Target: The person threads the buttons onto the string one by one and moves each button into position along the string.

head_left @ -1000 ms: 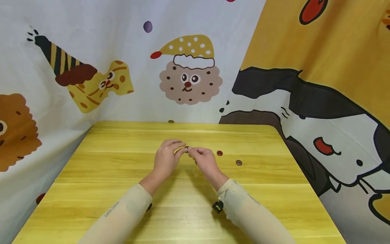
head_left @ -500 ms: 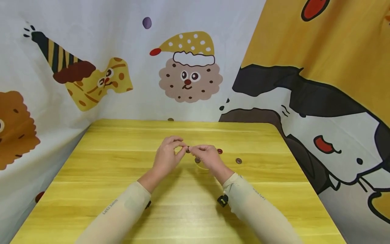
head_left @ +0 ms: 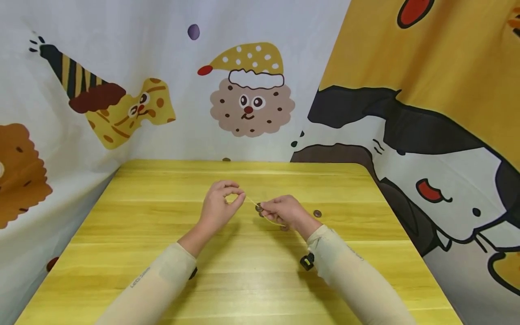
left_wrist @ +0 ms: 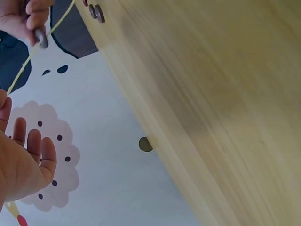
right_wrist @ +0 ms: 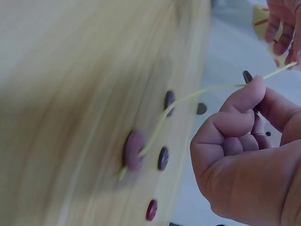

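Observation:
My left hand (head_left: 217,205) pinches the end of a thin yellow cord (right_wrist: 188,95) between thumb and index finger, its other fingers loosely bent. To the right, my right hand (head_left: 290,212) pinches a dark button (head_left: 259,207) that sits on the cord, a short stretch of which runs between the two hands. The cord sags below my right hand and passes through a reddish-brown button (right_wrist: 135,150), which hangs near its other end. Both hands are above the wooden table (head_left: 227,280).
A brown button (head_left: 318,213) lies on the table right of my right hand. In the right wrist view, dark buttons (right_wrist: 170,102) and a red button (right_wrist: 151,210) rest on the wood. A printed cloth (head_left: 162,144) hangs behind the table's far edge.
My hands were close together at the button. The right hand has since moved right and nearer, taking the button along the cord, which now shows between the hands. The left hand stays nearly in place.

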The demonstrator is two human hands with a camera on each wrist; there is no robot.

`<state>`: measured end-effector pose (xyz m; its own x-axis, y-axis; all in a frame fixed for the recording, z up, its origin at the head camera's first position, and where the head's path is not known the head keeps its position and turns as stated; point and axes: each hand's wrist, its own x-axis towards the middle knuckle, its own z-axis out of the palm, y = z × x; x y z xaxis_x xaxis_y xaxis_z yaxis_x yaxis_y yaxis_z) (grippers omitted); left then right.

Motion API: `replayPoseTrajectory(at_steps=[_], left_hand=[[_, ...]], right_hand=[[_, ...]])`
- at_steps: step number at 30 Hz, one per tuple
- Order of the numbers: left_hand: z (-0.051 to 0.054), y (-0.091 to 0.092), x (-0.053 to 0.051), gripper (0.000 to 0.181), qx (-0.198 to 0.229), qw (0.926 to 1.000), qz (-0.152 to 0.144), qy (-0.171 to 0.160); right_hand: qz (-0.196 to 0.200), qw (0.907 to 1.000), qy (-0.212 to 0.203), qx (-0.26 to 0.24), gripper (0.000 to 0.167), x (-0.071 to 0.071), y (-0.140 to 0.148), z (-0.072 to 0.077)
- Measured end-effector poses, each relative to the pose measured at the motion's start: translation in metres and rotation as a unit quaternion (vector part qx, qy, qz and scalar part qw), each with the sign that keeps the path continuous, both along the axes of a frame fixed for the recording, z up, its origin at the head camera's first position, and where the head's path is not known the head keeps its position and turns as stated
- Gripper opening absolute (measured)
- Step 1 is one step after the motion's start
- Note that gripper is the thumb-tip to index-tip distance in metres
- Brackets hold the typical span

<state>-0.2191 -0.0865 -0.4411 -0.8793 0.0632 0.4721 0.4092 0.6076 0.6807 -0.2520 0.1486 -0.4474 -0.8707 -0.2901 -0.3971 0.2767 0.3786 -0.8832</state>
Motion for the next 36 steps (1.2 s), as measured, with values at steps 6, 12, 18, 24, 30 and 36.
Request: replayPoseTrajectory(at_steps=[6,12,18,24,30,36], left_hand=[[-0.001,0.000,0.002,0.011,-0.005,0.9999,-0.002,-0.016],[-0.002,-0.001,0.003,0.010,-0.005,0.9995,0.002,-0.031],[0.000,-0.002,0.002,0.010,-0.005,0.9998,0.005,-0.019],[0.002,-0.003,0.002,0.011,-0.002,0.9995,0.010,-0.031],[0.001,-0.003,0.002,0.011,-0.002,0.9995,0.010,-0.032],[0.000,-0.002,0.003,0.010,-0.001,0.9997,0.009,-0.022]], right_hand=[[0.007,0.9993,-0.003,0.037,0.037,0.001,0.018,-0.012],[0.008,0.9977,-0.020,0.064,0.032,0.001,0.034,-0.024],[0.009,0.9951,-0.012,0.097,0.031,-0.001,0.047,-0.031],[0.010,0.9942,-0.015,0.106,0.031,-0.001,0.056,-0.032],[0.010,0.9937,-0.020,0.110,0.030,-0.001,0.060,-0.036],[0.001,0.9939,-0.026,0.107,0.028,0.001,0.061,-0.036]])
